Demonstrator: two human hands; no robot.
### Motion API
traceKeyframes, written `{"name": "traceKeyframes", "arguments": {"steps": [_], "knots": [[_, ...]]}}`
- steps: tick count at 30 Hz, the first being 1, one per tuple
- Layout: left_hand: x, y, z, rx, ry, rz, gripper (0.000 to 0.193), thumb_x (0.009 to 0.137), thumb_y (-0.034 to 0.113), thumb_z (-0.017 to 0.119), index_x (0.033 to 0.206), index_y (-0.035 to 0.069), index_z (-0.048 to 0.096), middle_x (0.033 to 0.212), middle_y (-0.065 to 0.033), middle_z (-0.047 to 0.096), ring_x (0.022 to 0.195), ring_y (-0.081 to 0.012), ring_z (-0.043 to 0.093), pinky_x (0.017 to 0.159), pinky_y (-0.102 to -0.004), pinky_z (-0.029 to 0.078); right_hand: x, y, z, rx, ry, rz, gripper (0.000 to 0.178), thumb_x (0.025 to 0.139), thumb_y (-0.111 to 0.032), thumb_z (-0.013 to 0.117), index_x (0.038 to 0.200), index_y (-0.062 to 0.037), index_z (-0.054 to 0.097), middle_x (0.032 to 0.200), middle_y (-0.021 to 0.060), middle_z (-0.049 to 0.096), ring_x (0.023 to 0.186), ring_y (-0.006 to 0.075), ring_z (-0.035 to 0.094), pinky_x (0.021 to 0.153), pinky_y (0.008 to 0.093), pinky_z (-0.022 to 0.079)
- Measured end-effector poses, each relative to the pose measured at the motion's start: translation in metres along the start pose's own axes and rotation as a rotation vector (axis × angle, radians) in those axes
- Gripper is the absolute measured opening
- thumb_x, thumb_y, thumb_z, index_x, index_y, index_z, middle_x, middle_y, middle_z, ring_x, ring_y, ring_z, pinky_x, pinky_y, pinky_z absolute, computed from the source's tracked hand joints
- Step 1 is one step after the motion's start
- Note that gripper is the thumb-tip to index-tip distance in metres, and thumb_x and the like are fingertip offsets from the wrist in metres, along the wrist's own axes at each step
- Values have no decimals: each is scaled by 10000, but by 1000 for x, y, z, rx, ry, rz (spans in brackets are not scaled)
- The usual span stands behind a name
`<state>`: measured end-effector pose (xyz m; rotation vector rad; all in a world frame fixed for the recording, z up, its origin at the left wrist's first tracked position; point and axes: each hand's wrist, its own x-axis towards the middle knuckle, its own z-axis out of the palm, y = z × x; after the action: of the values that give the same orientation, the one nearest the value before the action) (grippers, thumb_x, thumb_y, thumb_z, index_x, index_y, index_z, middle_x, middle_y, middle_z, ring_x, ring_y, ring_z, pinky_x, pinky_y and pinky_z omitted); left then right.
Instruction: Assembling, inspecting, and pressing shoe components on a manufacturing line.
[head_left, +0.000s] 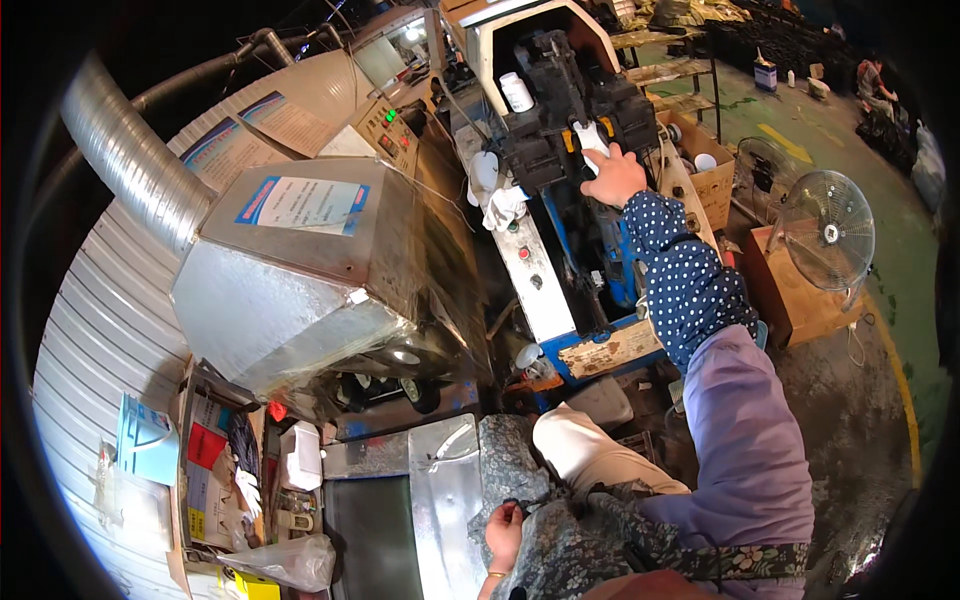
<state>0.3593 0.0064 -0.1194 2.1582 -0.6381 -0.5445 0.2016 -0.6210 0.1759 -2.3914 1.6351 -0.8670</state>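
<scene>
Head view shows my right hand (612,175) stretched far out onto a dark machine head (570,95), its arm in a blue dotted sleeve (685,280). Fingers lie flat over a small white piece (590,135) that sits against the black blocks, just right of a yellow tab; the grip looks spread over it, not pinching, though the fingertips blur into the piece and I cannot tell how firmly they bear on it. That piece is pale, narrow and upright, partly covered by my hand.

My left hand (505,535) is near, at the lower edge, curled shut on the dark patterned cloth (520,480) of my lap.

A white cylinder (516,92) stands left of the machine head, and a white glove (503,207) hangs below it beside a strip with red and green buttons. Much of the machine's inside is black and hard to read. Left of it a silver metal box (300,270) crowds close; to the right stands a fan (828,232) by cardboard boxes, with open green floor (890,290) beyond.
</scene>
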Motion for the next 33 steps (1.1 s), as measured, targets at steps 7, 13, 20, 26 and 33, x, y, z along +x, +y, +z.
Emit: {"name": "traceKeyframes", "arguments": {"steps": [7,13,20,26,33], "knots": [[-21,7,-41,-333,-117,117,199,996,178,679,1123,35,733,964,17,729,851,-84,633,768,-247,516,-16,-5,-15,-5,59,1,731,744,-481,732,1432,-290,575,1406,188,526,1226,406,565,1032,470,493],[-97,-117,-125,-46,524,-464,238,955,222,552,960,31,695,913,-162,719,828,-293,695,776,-404,552,-56,-24,15,-180,288,-778,452,954,-259,551,1338,-29,612,1277,236,641,1081,404,638,966,486,508],[-199,-153,-132,201,896,-443,361,898,223,649,1197,19,644,1362,-285,546,1277,-463,491,1097,-500,413,-318,-23,212,269,-678,-1185,115,855,-25,624,940,-30,702,1182,209,671,1153,411,598,925,527,480],[-235,-193,-189,426,956,-511,564,878,260,704,1354,3,545,1465,-310,444,1384,-480,393,1156,-531,346,-440,-58,213,188,-648,-1194,215,992,-207,593,1066,-59,730,1405,193,573,1355,442,433,1094,583,388],[-443,-303,-308,489,1539,-1356,522,853,290,694,1201,-67,542,1257,-289,550,1190,-474,558,1038,-529,457,-418,-43,256,-138,-730,-1347,389,1063,-313,467,1276,-22,612,1377,141,587,1303,368,483,1127,528,361]]}}
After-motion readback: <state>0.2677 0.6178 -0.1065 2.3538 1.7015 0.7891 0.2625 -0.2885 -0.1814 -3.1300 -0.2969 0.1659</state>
